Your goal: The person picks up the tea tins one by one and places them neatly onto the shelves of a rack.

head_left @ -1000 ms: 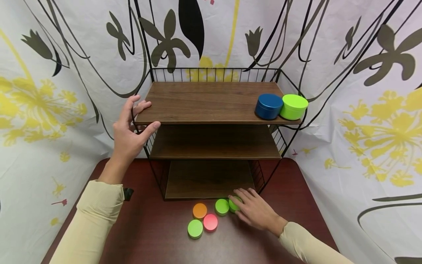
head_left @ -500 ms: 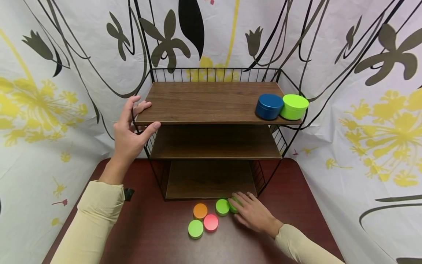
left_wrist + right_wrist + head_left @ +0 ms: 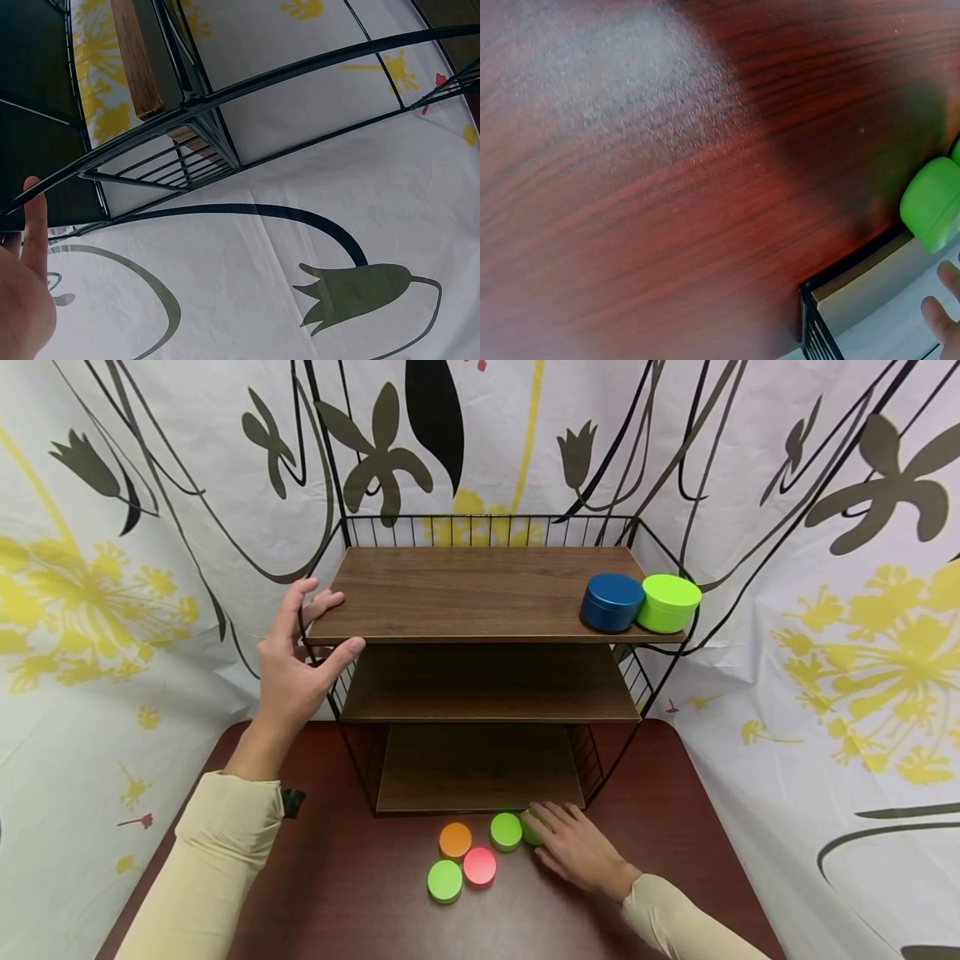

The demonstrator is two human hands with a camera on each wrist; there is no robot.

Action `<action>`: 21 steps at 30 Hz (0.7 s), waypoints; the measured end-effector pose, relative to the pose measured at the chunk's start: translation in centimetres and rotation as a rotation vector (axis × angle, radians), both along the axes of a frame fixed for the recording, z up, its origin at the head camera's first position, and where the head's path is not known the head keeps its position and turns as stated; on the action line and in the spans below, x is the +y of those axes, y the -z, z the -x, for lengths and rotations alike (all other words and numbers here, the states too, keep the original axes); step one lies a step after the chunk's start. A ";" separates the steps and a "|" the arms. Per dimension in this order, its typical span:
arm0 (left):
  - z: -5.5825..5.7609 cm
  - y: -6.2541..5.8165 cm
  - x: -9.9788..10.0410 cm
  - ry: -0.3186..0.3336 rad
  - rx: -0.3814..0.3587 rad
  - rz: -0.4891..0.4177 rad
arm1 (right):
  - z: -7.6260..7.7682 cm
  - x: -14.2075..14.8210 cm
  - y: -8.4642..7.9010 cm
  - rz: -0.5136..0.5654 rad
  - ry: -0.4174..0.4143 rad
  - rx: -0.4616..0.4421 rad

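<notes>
One blue tub (image 3: 612, 603), head view only; left hand (image 3: 291, 672) spread at rack (image 3: 480, 593), right (image 3: 579, 852) over green container (image 3: 531, 833), grip unclear.

Spotting the left hand (image 3: 26, 315) now, down at the left edge, with one of its fingers (image 3: 34, 240) straight up at the black wire frame (image 3: 193, 101). Up to the brown board (image 3: 137, 64), framed by dark bars! Then onto the white sheet (image 3: 240, 300) behind, splashed yellow, with a grey-green tulip (image 3: 360, 296) low right.

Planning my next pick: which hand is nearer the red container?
Right. The right hand is at a green container right of the red container; the left hand is farther, up and left at the top shelf.
</notes>
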State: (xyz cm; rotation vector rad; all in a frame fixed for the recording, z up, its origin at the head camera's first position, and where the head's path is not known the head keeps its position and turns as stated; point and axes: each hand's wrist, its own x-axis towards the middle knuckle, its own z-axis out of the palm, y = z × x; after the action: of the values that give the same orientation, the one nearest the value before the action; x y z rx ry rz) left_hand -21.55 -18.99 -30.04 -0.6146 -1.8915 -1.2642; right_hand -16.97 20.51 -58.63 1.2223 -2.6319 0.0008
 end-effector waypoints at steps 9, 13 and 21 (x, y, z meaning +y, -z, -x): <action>0.0 0.0 0.0 -0.016 -0.005 0.011 | -0.4 0.0 0.9 0.017 0.009 0.006; 0.0 -0.1 0.0 -0.020 -0.010 0.017 | -0.4 0.0 1.1 0.014 0.017 0.010; 1.0 0.9 -0.8 -0.033 -0.019 0.020 | -0.1 0.1 1.2 0.008 0.056 -0.002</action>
State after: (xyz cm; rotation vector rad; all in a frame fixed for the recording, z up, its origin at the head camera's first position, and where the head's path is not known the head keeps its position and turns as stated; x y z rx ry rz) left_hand -22.56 -19.77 -30.89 -0.5814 -1.9244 -1.2351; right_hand -16.85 20.61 -59.86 1.1467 -2.6643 0.0032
